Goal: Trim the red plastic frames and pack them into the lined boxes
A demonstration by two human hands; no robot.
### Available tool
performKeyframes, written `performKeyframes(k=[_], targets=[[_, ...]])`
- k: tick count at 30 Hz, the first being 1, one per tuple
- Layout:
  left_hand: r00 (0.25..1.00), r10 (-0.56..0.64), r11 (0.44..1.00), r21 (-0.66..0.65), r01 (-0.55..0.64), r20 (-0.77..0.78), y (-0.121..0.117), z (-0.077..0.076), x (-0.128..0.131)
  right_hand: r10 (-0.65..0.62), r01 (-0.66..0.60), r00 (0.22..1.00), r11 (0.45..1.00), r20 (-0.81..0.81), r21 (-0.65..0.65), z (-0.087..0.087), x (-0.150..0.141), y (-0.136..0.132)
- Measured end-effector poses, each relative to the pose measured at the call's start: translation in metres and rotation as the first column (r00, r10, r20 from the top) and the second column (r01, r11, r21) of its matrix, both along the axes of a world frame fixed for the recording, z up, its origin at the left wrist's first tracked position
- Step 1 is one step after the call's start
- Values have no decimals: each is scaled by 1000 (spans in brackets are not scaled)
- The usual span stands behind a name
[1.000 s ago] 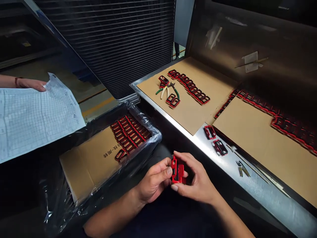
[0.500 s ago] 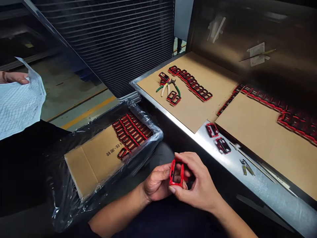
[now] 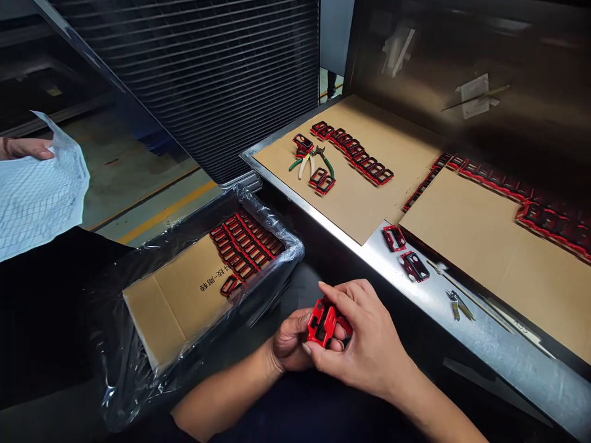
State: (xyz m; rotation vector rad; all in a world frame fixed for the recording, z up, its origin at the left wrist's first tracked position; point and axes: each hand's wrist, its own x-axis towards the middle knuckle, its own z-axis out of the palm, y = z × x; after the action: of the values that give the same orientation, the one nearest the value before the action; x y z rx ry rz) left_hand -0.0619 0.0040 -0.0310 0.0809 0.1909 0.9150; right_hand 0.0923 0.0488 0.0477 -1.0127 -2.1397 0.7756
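Between my two hands is a red and black plastic frame (image 3: 322,323), tilted with one side edge turned toward me. My left hand (image 3: 292,341) grips it from the left, thumb along its upper left edge. My right hand (image 3: 360,332) pinches it between the thumb below and the index finger above. Behind the first piece, more red plastic (image 3: 344,327) shows by my right fingers; whether it is a second frame I cannot tell. To the left, rows of similar frames (image 3: 247,246) lie on cardboard (image 3: 161,314) in a plastic-lined box.
Green-and-white-handled pliers (image 3: 313,161) and a row of frames (image 3: 353,152) lie on the cardboard-covered bench. Two frames (image 3: 414,266), small clippers (image 3: 459,306) and a thin rod (image 3: 471,296) rest on the metal edge. At left, another person's hand (image 3: 30,148) holds a paper sheet (image 3: 41,191).
Both hands have turned the red frame from a front-facing position to a tilted one showing its side. The other person's paper has shifted slightly to the right.
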Motion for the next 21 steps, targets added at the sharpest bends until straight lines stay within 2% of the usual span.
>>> performKeyframes(k=[21], targets=[[999,-7,1000,-14,7,-39,-1,-2,3,-15,15,1000,998,-9,-62,-4,-2,2]])
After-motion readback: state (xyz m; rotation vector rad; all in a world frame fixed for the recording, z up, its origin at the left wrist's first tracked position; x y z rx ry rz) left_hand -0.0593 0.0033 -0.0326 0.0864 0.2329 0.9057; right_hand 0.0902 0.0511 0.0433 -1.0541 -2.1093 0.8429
